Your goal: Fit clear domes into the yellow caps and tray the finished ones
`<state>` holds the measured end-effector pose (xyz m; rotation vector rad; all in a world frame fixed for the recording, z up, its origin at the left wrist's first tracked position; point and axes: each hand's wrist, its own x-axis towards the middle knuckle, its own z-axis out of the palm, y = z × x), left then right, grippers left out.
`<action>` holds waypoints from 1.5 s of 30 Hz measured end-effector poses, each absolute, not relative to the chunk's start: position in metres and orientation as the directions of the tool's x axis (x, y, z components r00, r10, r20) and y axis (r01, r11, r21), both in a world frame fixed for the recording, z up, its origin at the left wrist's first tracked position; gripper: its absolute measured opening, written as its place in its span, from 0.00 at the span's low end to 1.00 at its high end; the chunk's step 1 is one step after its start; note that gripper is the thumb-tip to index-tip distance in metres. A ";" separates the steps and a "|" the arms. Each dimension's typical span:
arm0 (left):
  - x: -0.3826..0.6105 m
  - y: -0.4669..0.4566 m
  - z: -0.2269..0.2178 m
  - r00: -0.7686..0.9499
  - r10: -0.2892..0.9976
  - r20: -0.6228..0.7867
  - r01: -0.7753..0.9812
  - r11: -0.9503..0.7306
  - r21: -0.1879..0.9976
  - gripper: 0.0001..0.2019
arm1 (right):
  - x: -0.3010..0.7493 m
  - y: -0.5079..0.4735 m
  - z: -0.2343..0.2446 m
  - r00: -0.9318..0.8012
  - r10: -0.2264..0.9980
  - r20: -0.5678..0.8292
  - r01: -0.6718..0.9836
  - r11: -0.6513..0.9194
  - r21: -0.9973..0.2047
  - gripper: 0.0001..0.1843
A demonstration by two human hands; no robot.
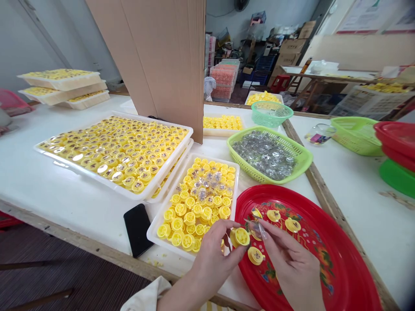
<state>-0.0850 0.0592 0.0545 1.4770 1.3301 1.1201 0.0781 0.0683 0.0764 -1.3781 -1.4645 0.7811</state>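
My left hand [212, 255] pinches a small yellow cap [241, 236] at the left rim of a red tray [343, 276]. My right hand [292, 268] is closed round a thin clear piece [257, 228] that I cannot name, its tip right beside the cap. Several finished yellow caps [274, 214] lie loose on the red tray. Just left of my hands stands a white tray of yellow caps [197, 207], with some clear pieces lying among them.
A black phone [138, 229] lies near the table's front edge. A large white tray of filled caps [116, 151] sits to the left, a green basket of clear domes [269, 153] behind the red tray. A cardboard panel [162, 60] stands upright; more baskets at right.
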 end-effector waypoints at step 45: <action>-0.084 0.058 0.051 0.388 0.880 -0.272 -0.596 0.465 0.655 0.19 | 0.097 0.070 0.053 -0.588 0.456 0.668 0.513 0.849 -0.128 0.16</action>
